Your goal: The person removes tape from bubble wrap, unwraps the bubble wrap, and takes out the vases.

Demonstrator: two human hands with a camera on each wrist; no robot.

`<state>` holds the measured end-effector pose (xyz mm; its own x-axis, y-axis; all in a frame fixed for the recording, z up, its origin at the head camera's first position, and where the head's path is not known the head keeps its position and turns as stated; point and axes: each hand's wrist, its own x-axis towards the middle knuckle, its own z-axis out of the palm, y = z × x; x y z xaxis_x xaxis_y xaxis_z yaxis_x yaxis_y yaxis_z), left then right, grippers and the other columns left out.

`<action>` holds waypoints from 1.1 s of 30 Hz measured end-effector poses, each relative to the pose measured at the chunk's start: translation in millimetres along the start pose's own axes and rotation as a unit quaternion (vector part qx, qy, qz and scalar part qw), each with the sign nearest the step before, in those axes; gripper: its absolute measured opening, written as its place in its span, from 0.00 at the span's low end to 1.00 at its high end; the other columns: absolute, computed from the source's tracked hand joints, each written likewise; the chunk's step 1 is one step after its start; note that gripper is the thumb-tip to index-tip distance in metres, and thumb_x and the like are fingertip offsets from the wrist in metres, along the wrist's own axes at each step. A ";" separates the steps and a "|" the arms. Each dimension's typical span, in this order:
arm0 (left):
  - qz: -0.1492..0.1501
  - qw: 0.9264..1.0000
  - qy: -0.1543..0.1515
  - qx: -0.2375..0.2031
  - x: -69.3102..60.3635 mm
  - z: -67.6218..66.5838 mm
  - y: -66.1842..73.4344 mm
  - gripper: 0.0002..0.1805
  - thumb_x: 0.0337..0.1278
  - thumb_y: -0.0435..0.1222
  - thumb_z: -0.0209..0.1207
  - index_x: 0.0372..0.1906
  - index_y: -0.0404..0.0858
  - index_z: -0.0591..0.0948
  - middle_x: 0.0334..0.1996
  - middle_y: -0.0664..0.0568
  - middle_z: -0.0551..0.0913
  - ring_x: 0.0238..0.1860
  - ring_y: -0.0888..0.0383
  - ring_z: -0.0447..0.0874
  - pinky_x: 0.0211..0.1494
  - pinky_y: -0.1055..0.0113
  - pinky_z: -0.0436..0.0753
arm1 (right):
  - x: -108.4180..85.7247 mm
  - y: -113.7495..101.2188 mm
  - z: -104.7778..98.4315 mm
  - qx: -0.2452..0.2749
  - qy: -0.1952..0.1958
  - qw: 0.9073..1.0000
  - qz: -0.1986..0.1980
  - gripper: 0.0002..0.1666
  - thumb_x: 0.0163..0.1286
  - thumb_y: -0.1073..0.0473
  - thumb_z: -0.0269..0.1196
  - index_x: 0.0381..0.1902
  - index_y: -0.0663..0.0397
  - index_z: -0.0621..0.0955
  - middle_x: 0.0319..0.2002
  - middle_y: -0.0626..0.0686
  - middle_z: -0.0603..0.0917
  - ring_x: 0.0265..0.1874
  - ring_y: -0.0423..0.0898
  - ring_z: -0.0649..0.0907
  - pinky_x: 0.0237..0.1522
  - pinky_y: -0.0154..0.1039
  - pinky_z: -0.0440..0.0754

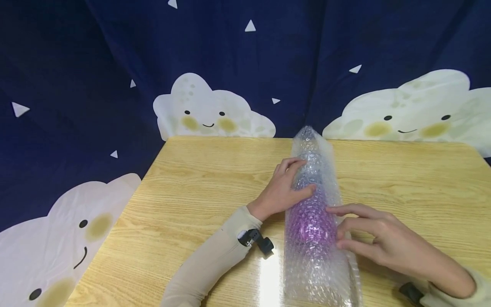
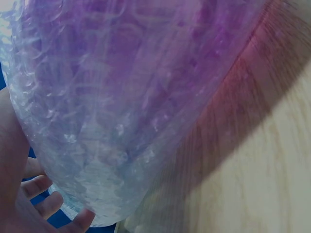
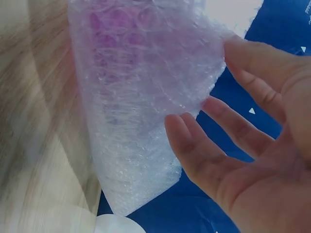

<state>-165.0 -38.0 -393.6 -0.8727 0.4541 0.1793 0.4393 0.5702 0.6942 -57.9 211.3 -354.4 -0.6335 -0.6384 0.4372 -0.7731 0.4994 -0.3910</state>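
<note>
A long bubble-wrap package (image 1: 312, 226) lies lengthwise on the table, its far end narrowing to a point. Through the plastic shows a rounded thing, bluish at the far part and purple to pink nearer; its kind is hidden. My left hand (image 1: 281, 189) rests over the package's left side, thumb and fingers spread apart; in the left wrist view its fingers (image 2: 48, 204) lie loosely bent beside the wrap. From the right, my right hand (image 1: 379, 234) touches the wrap's edge. The right wrist view shows its fingertips (image 3: 175, 128) against the loose plastic (image 3: 141, 160), the hand spread.
The wooden table (image 1: 199, 179) reaches back to a dark blue curtain (image 1: 230, 47) with white triangles and smiling clouds. A black strap (image 1: 257, 241) sits at the left sleeve's cuff, and another black piece (image 1: 411, 293) is at the right wrist.
</note>
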 end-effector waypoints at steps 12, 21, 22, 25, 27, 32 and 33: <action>-0.001 1.000 0.003 0.002 0.5 -0.4 0.1 0.42 0.63 0.57 0.61 0.79 0.47 0.64 0.78 0.53 0.61 0.77 0.54 0.62 0.77 0.54 0.74 | 1.7 -2.9 3.8 0.002 0.018 1.000 0.015 0.07 0.62 0.45 0.74 0.34 0.24 0.84 0.57 0.48 0.88 0.48 0.43 0.89 0.36 0.18 0.77; -0.002 1.000 0.005 0.004 0.6 0.0 0.1 0.42 0.63 0.57 0.61 0.78 0.47 0.65 0.78 0.52 0.62 0.77 0.54 0.63 0.77 0.54 0.74 | 0.3 -3.5 4.3 0.016 0.016 1.000 0.007 0.11 0.62 0.48 0.75 0.34 0.23 0.82 0.59 0.50 0.87 0.50 0.41 0.87 0.30 0.17 0.74; -0.003 1.000 0.005 0.003 0.5 -0.1 0.1 0.42 0.63 0.57 0.61 0.78 0.48 0.65 0.78 0.52 0.62 0.77 0.54 0.63 0.77 0.54 0.74 | 0.4 -3.7 4.0 0.015 0.015 1.000 0.008 0.12 0.62 0.49 0.76 0.34 0.22 0.82 0.59 0.50 0.87 0.50 0.40 0.86 0.30 0.17 0.74; -0.003 1.000 0.005 0.001 0.3 0.1 0.1 0.43 0.62 0.57 0.61 0.79 0.48 0.65 0.78 0.53 0.62 0.77 0.54 0.63 0.77 0.54 0.74 | 0.5 -4.7 3.0 0.018 0.009 1.000 0.012 0.17 0.59 0.53 0.78 0.34 0.22 0.82 0.59 0.50 0.86 0.47 0.35 0.84 0.28 0.17 0.72; -0.004 1.000 0.005 -0.001 0.2 0.0 0.1 0.43 0.62 0.58 0.61 0.79 0.48 0.64 0.78 0.53 0.61 0.77 0.55 0.63 0.77 0.54 0.74 | 0.4 -5.6 2.3 0.020 0.004 1.000 0.019 0.21 0.57 0.57 0.79 0.35 0.22 0.81 0.60 0.50 0.86 0.44 0.31 0.82 0.26 0.17 0.71; -0.002 1.000 0.003 -0.003 -0.3 -0.2 0.5 0.43 0.62 0.58 0.61 0.79 0.48 0.64 0.78 0.53 0.61 0.77 0.55 0.62 0.77 0.53 0.74 | -0.2 -7.3 1.5 0.022 -0.005 0.999 0.031 0.28 0.52 0.63 0.80 0.35 0.20 0.81 0.61 0.49 0.85 0.44 0.30 0.81 0.26 0.17 0.71; -0.002 1.000 0.003 -0.003 -0.4 -0.2 0.6 0.43 0.62 0.58 0.61 0.79 0.48 0.64 0.78 0.53 0.61 0.77 0.55 0.62 0.77 0.53 0.74 | -0.3 -7.3 1.4 0.022 -0.006 0.999 0.032 0.28 0.52 0.64 0.80 0.35 0.20 0.81 0.61 0.49 0.85 0.45 0.31 0.81 0.26 0.16 0.71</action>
<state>-164.5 -38.0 -393.1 -0.8756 0.4482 0.1801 0.4346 0.5682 0.6987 -52.0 207.0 -352.8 -0.6807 -0.6137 0.4000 -0.7289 0.5128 -0.4536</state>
